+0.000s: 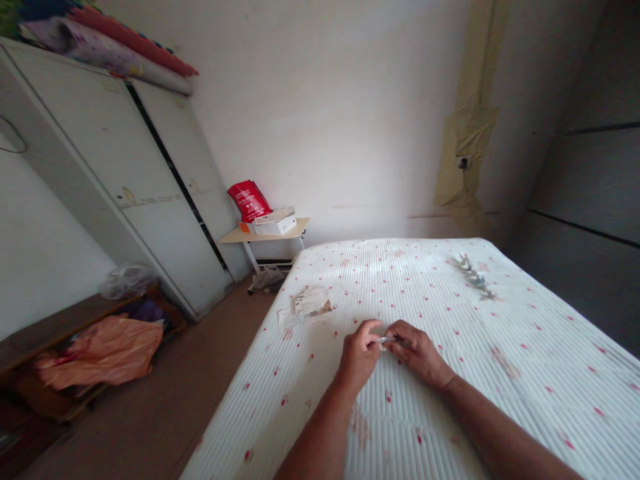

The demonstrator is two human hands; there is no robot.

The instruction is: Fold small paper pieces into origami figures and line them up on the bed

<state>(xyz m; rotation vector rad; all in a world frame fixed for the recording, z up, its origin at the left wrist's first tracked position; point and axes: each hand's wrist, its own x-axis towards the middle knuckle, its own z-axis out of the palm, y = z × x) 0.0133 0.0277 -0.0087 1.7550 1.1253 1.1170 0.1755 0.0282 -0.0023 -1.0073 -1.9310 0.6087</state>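
Observation:
My left hand (pixel 358 359) and my right hand (pixel 421 352) meet over the middle of the bed. Between their fingertips is a small, narrow piece of folded paper (pixel 385 339), whitish grey, pinched at both ends. My fingers cover much of it. Beyond my left hand, torn pieces of newspaper (pixel 311 302) lie overlapping on the bedspread. To the far right of my hands, several small grey-white folded paper pieces (pixel 474 275) form a slanting row; their exact shape is blurred.
A white ribbed bedspread (pixel 400 287) with red dots covers the bed. A small table (pixel 237 235) against the wall bears a red bag (pixel 250 200) and a white box (pixel 276 225). Left stand grey metal cabinets (pixel 145 173) and a low wooden bench (pixel 45 327) with an orange cloth-like sheet (pixel 107 350).

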